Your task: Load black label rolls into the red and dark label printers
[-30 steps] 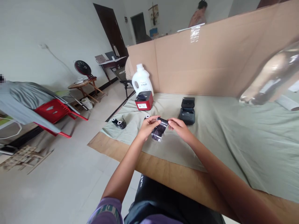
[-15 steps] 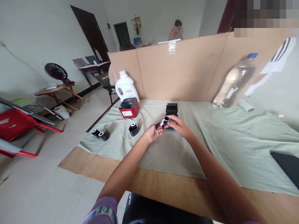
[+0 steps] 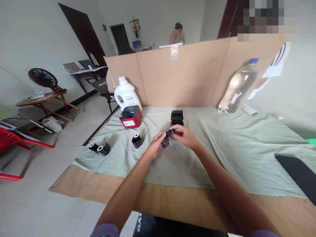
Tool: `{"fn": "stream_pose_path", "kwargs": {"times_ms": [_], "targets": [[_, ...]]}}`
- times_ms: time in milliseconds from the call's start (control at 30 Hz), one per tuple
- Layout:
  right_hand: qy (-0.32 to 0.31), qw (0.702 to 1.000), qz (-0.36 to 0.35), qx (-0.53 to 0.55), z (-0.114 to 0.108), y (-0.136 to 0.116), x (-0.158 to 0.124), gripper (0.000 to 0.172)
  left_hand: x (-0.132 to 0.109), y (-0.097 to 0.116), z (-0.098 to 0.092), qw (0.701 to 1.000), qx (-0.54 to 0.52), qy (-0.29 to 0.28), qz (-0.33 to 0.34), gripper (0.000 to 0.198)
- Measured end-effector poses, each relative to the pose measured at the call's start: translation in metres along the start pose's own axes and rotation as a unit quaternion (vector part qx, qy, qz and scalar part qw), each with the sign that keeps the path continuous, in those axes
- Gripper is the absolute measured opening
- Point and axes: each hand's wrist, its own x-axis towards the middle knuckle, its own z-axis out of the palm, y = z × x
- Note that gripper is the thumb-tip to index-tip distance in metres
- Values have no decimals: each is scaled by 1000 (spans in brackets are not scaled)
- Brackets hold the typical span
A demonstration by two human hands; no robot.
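Between my two hands is a small roll of black film-like strip (image 3: pixel 169 133), with a loose dark length hanging below it. My left hand (image 3: pixel 157 142) is closed on the roll's left end, and my right hand (image 3: pixel 184 135) pinches the other end. Just behind my fingers stands a small black device (image 3: pixel 177 116) with its lid raised; my right hand hides its lower part. To the left, one black roll (image 3: pixel 137 139) stands inside a loop of its own strip. Farther left lie two more black rolls (image 3: pixel 100 148) with white cores.
A red and black box-shaped machine (image 3: pixel 130 116) stands before a white jug (image 3: pixel 126 93) at the back left. A cardboard panel (image 3: pixel 182 79) walls off the far side. A large water bottle (image 3: pixel 238 87) leans at right, and a dark phone-like slab (image 3: pixel 296 174) lies at the right edge.
The roll has been turned in my hands, from its open end facing up to lying nearly sideways. The camera view has shifted slightly to the right.
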Motion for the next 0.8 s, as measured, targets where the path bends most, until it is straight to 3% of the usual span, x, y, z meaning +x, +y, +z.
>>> {"fn": "stream_pose_path", "kwargs": {"times_ms": [100,200,333,500,667,800], "targets": [[-1,1000,0,2,-3,5,-1,22,0,-1,2,995,60,38,73,53],[5,1000,1,11,-5,8,-1,25,0,-4,4,983,127,21,128,62],[21,995,-3,100,-1,15,0,36,-1,-11,9,979,141,-9,145,57],[6,988,31,150,-2,23,2,35,-2,-14,10,978,131,20,161,54],[-14,997,48,54,-12,18,1,26,-2,-11,8,974,151,67,156,51],[-31,990,-29,-138,-15,6,1,23,-3,-15,9,972,171,53,153,47]]}}
